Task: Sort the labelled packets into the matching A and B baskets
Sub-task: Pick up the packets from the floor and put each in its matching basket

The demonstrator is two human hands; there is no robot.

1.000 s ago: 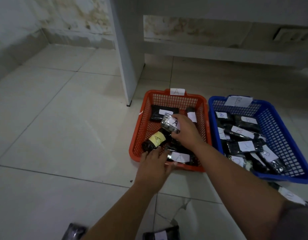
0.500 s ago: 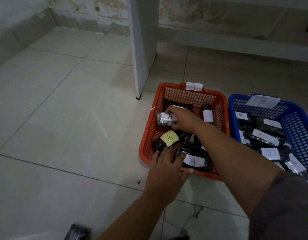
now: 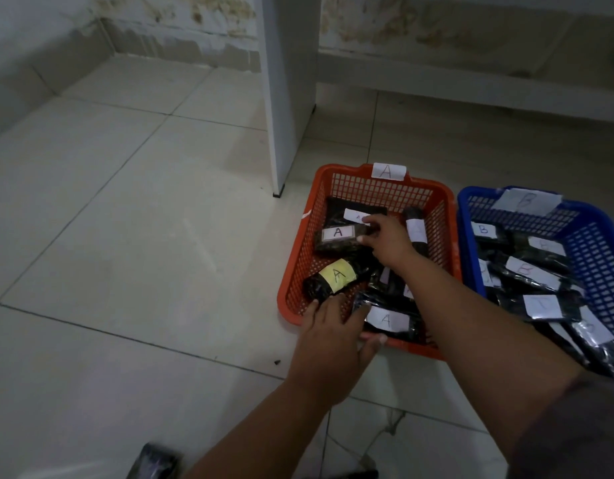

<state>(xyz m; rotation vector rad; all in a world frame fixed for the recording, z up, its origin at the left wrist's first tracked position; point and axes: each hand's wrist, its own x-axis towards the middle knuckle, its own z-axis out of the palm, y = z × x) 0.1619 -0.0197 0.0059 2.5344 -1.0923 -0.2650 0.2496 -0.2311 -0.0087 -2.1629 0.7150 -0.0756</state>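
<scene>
Packet with white "A" label point(image 3: 340, 238) lies inside the orange A basket point(image 3: 300, 271), far-left part, on top of another dark packet with a small white label point(image 3: 355, 216). Right hand point(image 3: 388, 242) is at the packet's right end, fingers curled at it; thumb and fingertips look to be pinching that end, though contact is partly hidden. Step, as I judge it: putting this A packet down in the A basket, release not done yet. Next move calls for opening the fingers and lifting the hand clear without dragging the packet along.

Left hand point(image 3: 333, 335) rests on the basket's near rim, fingers spread fairly straight over the edge, thumb along the rim, gripping nothing; probably steadying the basket.

Also in the orange basket: yellow-labelled A packet point(image 3: 333, 278) just in front, white-labelled A packet point(image 3: 388, 321) at the near edge, a dark roll point(image 3: 416, 229) with a white label behind the right hand. Blue B basket point(image 3: 606, 271) touches the orange one on the right, holds several B-labelled packets point(image 3: 526, 271). Both baskets carry paper tags.

On the tiled floor point(image 3: 143, 236) near the person, a dark packet point(image 3: 155, 461) waits unsorted; label not readable. White furniture leg point(image 3: 288, 98) stands behind the baskets, not in the way. The right forearm crosses over the near packets, so a withdrawal could brush them.
</scene>
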